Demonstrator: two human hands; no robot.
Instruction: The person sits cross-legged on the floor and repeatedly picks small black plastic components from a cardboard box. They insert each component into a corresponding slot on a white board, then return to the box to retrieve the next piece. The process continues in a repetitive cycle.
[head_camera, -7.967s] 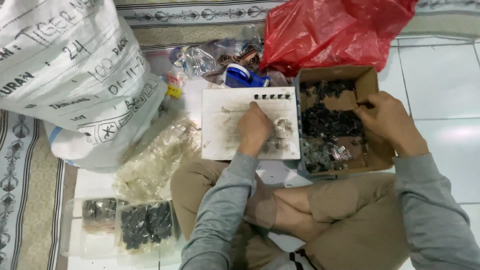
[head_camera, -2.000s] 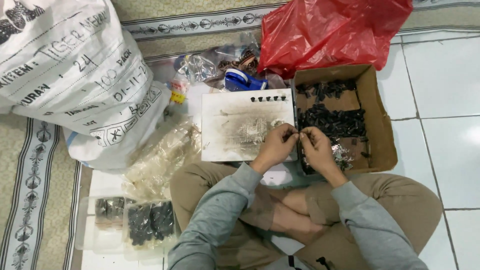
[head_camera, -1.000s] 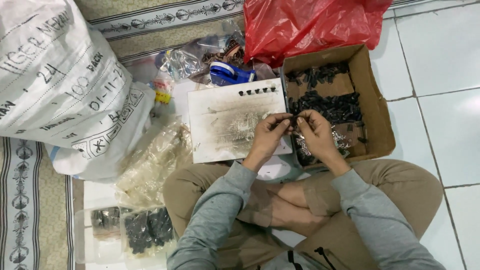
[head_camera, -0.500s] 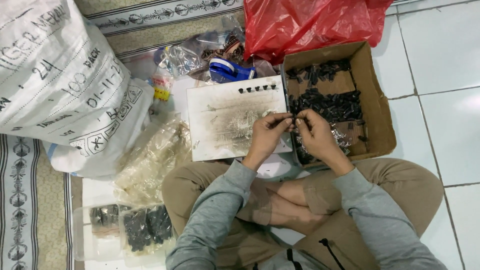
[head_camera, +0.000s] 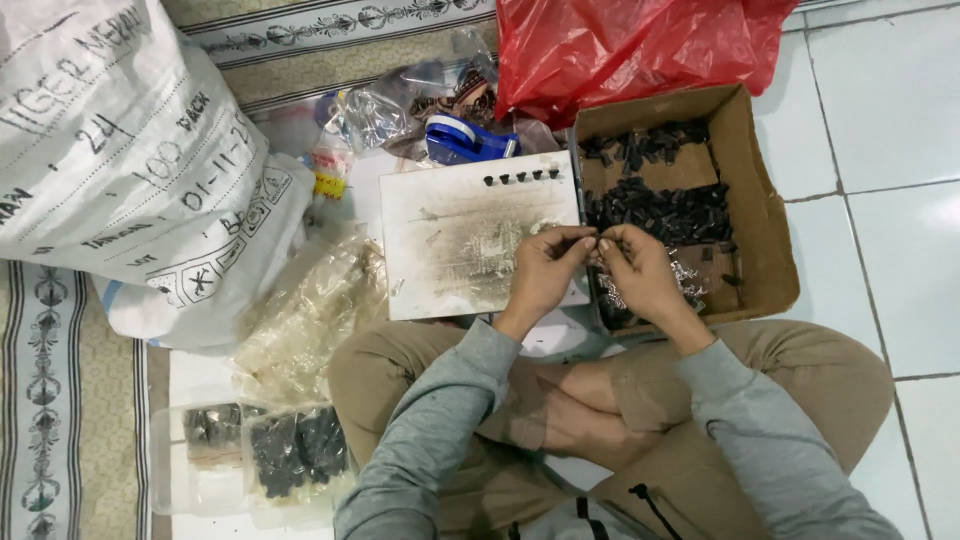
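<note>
Pinching a tiny dark part (head_camera: 598, 241) between them, the fingertips of the left hand (head_camera: 545, 275) and the right hand (head_camera: 640, 270) meet over the right edge of the white board (head_camera: 470, 240); the part is too small to tell more than that it is held at both ends. Judging by what lies around, the work looks partly done: five small black pieces (head_camera: 520, 177) stand in a row at the board's top edge, while plenty of loose stock remains. Just right of the hands, the cardboard box (head_camera: 765, 200) holds heaps of black pieces (head_camera: 660, 208) and some shiny metal bits (head_camera: 688, 280) near its front. By the left knee, clear plastic tubs (head_camera: 255, 455) hold more dark pieces. Crumpled clear bags (head_camera: 300, 315) lie beside the board, with a large white sack (head_camera: 130, 170) further left, a blue tape dispenser (head_camera: 465, 140) behind the board, and a red plastic bag (head_camera: 640, 45) beyond the box.
</note>
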